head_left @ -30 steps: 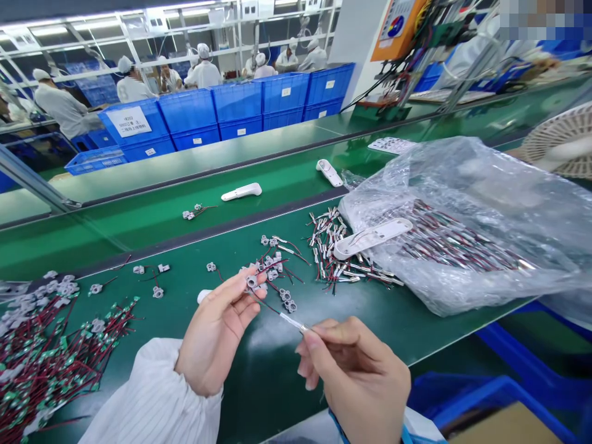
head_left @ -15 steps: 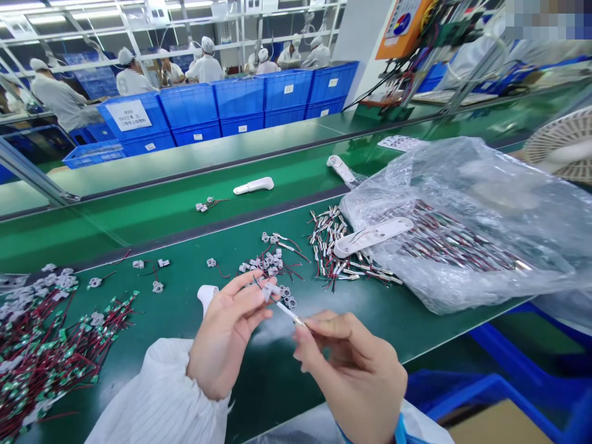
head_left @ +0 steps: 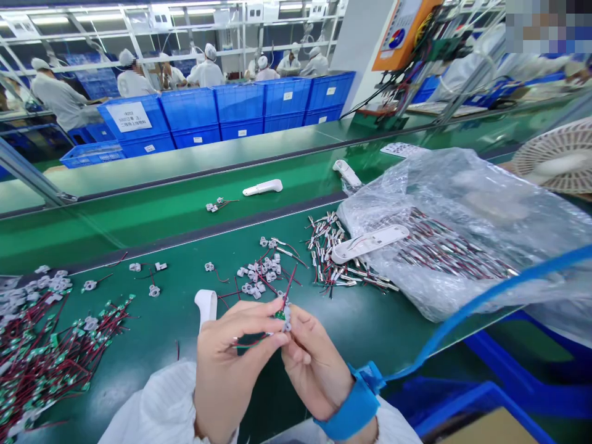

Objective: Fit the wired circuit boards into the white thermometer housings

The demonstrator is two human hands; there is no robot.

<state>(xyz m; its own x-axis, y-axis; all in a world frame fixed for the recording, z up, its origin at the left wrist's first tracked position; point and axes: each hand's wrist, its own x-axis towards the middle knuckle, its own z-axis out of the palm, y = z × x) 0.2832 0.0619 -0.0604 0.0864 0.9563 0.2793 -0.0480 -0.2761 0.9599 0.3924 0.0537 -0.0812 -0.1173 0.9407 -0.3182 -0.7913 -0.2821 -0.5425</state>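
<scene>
Both hands meet over the near part of the green bench. My left hand (head_left: pixel 235 361) pinches a small grey plastic holder (head_left: pixel 287 317) with a green circuit board (head_left: pixel 280 315) and a red wire rising from it. My right hand (head_left: pixel 314 361) is closed on the same holder from the other side. Thin wires show under my left fingers; their far ends are hidden in the hand. Just beyond lie several loose grey holders (head_left: pixel 266 269). A white plastic housing (head_left: pixel 206 307) stands beside my left hand.
Left lies a heap of green boards with red wires (head_left: pixel 60 364). Right are metal-tipped wired parts (head_left: pixel 327 246), a clear plastic bag (head_left: pixel 462 185) of more, and a white shell (head_left: pixel 370 243) on top. A blue cord (head_left: pixel 462 308) runs from my right wrist. Behind runs a green conveyor belt (head_left: pixel 176 206).
My hands have come together on the grey holder, and a green board with a red wire now shows there. The slim metal-tipped part from my right hand is out of sight.
</scene>
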